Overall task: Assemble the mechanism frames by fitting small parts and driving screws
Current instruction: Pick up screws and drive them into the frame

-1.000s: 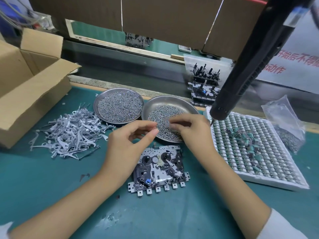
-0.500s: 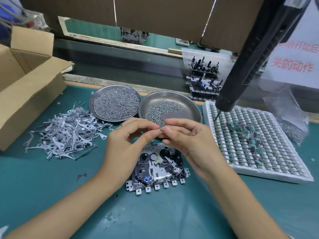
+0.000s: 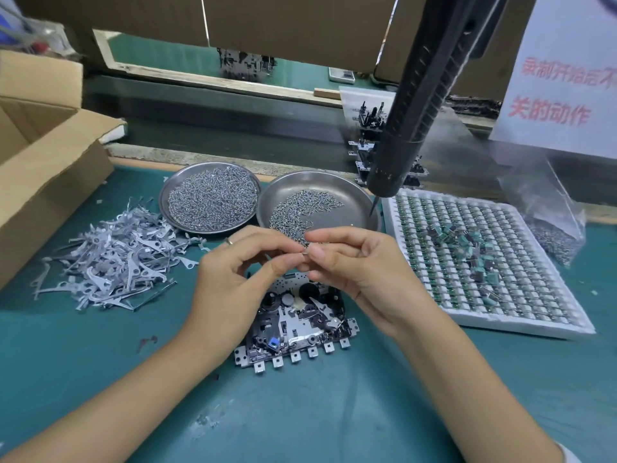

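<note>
Left hand [image 3: 233, 279]: we pinch a screw [image 3: 304, 252].
Right hand [image 3: 354, 262]: pinches it too.
Frame [image 3: 293, 329]: just below our grip.

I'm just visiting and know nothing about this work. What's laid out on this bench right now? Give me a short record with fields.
Workpiece: mechanism frame flat on the green mat, below both hands
Left hand: raised above the frame, fingertips meeting the right hand's
Right hand: pinches a small screw at its fingertips
Screw supply: two metal dishes, the left dish fuller than the right dish
Loose parts: pile of grey metal levers to the left
Tool: black powered screwdriver hanging over the right dish
Other stock: white tray of small components to the right
</note>
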A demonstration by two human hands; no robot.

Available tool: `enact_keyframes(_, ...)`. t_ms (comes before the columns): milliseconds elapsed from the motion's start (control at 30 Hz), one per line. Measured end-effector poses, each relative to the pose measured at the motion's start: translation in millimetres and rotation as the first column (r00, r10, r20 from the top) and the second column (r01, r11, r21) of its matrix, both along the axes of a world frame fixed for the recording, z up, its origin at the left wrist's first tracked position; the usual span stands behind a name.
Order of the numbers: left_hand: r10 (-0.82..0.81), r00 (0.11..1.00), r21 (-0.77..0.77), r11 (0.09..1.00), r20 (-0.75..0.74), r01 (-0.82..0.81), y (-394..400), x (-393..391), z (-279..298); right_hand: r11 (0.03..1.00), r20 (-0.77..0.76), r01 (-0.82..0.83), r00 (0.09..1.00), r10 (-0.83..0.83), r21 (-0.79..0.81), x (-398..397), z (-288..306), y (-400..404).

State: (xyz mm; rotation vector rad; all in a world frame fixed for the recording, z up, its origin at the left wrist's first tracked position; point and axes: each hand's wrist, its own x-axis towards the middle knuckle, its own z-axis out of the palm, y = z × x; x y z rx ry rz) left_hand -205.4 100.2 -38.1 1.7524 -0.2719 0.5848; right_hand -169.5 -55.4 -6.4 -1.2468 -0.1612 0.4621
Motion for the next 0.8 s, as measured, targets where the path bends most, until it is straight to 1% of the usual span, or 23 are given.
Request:
enact_keyframes(200, -0.031, 0.999, 0.011, 0.999, -0.022, 0.032, 0.0, -0.5, 0.1, 0.999, -0.014, -0.03, 0.999, 0.03, -0.026, 0.8, -1.0, -2.8)
enact_keyframes(267, -0.021, 1.0, 0.015, 1.0, -0.023, 0.022, -0.4, -1.3, -0.6, 0.999, -0.022, -0.022, 1.0, 0.022, -0.024, 0.8, -1.2, -3.0)
enact_keyframes(334, -0.025, 1.0, 0.017, 1.0, -0.018, 0.025, -0.5, -2.6, 0.2, 0.998, 0.001, -0.004, 1.0, 0.004, -0.059, 1.1, -1.0, -3.7)
enact_keyframes(367, -0.021, 1.0, 0.057, 0.998, 0.014, 0.02, -0.6, -3.0, 1.0, 0.996, 0.018, 0.006, 1.0, -0.004, -0.087, 1.3, -0.5, -4.2)
enact_keyframes(467, 0.006, 0.983, 0.292, 0.955, 0.186, -0.061, -2.2, -3.2, 2.0, 0.985, 0.055, 0.023, 0.998, -0.013, -0.174, 1.0, 0.2, -5.5)
enact_keyframes(501, 0.01, 0.978, 0.325, 0.942, 0.208, -0.079, -2.5, -3.2, 1.3, 0.979, 0.065, 0.021, 0.998, -0.008, -0.201, 0.4, 0.9, -6.2)
enact_keyframes(567, 0.012, 0.982, 0.311, 0.948, 0.186, -0.071, -2.6, -3.0, -0.2, 0.967, 0.093, 0.008, 0.996, 0.016, -0.256, 0.3, 4.3, -10.0)
enact_keyframes(634, 0.008, 0.995, 0.228, 0.973, 0.097, -0.03, -2.4, -3.1, -0.7, 0.945, 0.156, 0.04, 0.988, 0.012, -0.325, 3.4, 11.1, -21.3)
enact_keyframes(667, 0.01, 0.999, 0.171, 0.985, 0.044, -0.017, -2.0, -3.0, -0.7, 0.915, 0.227, 0.106, 0.974, -0.016, -0.39, 6.7, 14.3, -30.4)
enact_keyframes(701, 0.021, 1.0, 0.107, 0.994, -0.014, -0.019, -1.8, -2.6, -0.5, 0.847, 0.328, 0.215, 0.943, -0.051, -0.486, 10.6, 16.5, -42.3)
enact_keyframes(734, 0.036, 0.997, 0.039, 0.999, -0.07, -0.034, -1.6, -1.9, -0.4, 0.731, 0.444, 0.351, 0.893, -0.073, -0.585, 15.2, 17.8, -55.7)
enact_keyframes(767, 0.05, 0.992, -0.026, 0.998, -0.118, -0.054, -1.6, -1.5, -0.2, 0.576, 0.553, 0.484, 0.831, -0.065, -0.659, 19.6, 18.5, -69.8)
enact_keyframes(801, 0.057, 0.987, -0.085, 0.994, -0.153, -0.071, -1.9, -1.3, 0.1, 0.415, 0.629, 0.579, 0.778, -0.021, -0.702, 23.9, 19.1, -83.3)
